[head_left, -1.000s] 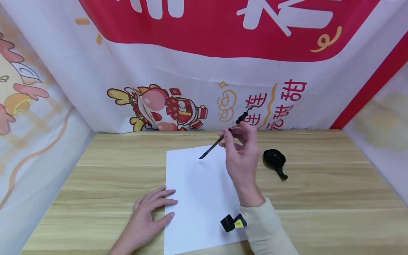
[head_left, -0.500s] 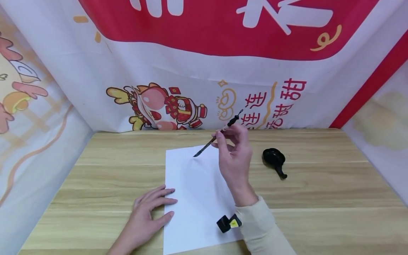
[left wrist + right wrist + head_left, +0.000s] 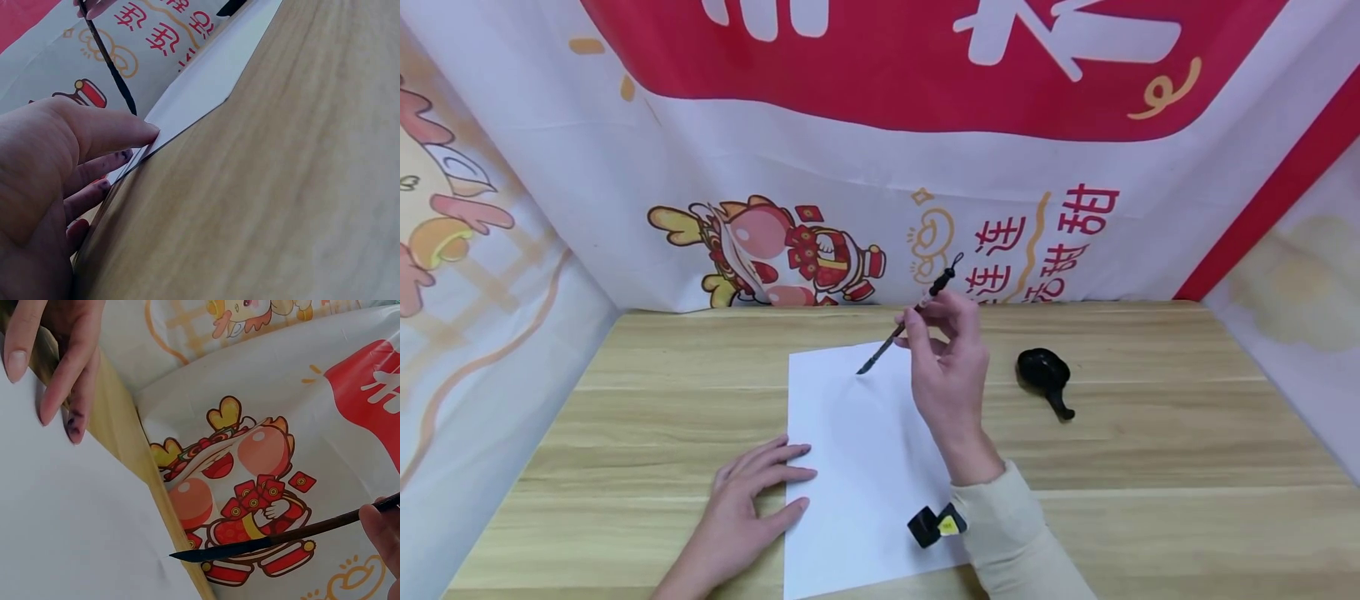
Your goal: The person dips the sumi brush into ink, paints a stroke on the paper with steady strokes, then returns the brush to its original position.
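Observation:
A blank sheet of white paper (image 3: 857, 467) lies on the wooden table. My left hand (image 3: 748, 508) rests at its left edge with fingers spread and fingertips on the paper; in the right wrist view dark stains mark one fingertip (image 3: 76, 428). My right hand (image 3: 951, 367) pinches an ink brush (image 3: 891, 342) by its shaft, over the upper part of the sheet. The brush slants, its dark tip (image 3: 200, 554) pointing down left, close over the paper, and its looped end up right.
A black ladle-shaped dish (image 3: 1045, 372) with a short handle sits on the table (image 3: 1150, 433) right of the paper. A black wrist camera (image 3: 925, 527) hangs at the right sleeve (image 3: 1011, 517). A printed cloth (image 3: 820, 150) stands along the table's back edge.
My right hand has moved left with the brush, most of it in the first half second; the tip has since dipped slightly. The left hand stays in place at the paper's edge.

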Demonstrator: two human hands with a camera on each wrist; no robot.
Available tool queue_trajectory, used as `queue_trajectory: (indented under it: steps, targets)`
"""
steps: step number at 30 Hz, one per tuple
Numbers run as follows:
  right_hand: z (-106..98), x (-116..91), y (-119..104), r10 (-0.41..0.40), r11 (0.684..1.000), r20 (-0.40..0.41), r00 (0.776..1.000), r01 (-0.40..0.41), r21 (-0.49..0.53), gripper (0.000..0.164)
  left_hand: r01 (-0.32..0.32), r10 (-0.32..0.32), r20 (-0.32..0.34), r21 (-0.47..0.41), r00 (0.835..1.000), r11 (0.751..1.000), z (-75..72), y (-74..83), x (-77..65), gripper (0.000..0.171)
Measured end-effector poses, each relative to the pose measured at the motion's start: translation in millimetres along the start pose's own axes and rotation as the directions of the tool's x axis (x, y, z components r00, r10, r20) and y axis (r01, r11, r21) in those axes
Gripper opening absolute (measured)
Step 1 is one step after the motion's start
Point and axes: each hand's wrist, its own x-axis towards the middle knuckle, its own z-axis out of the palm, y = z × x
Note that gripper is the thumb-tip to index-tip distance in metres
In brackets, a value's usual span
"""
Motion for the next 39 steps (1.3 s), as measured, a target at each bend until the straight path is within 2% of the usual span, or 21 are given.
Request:
queue_trajectory:
  steps: [16,39]
  targets:
    - [4.7,-4.5,-2.3,0.01,1.0,0.049,0.999,-0.01,0.003,0.029,0.021,-0.021,0.015,-0.001,1.0,1.0,-1.8,-1.3,-1.2,0.044]
    - [6.9,-5.1,-1.7,0.014,1.0,0.046,0.999,-0.015,0.014,0.027,0.03,-0.03,0.017,0.001,0.999,1.0,-0.4,-2.0,0.1,0.044]
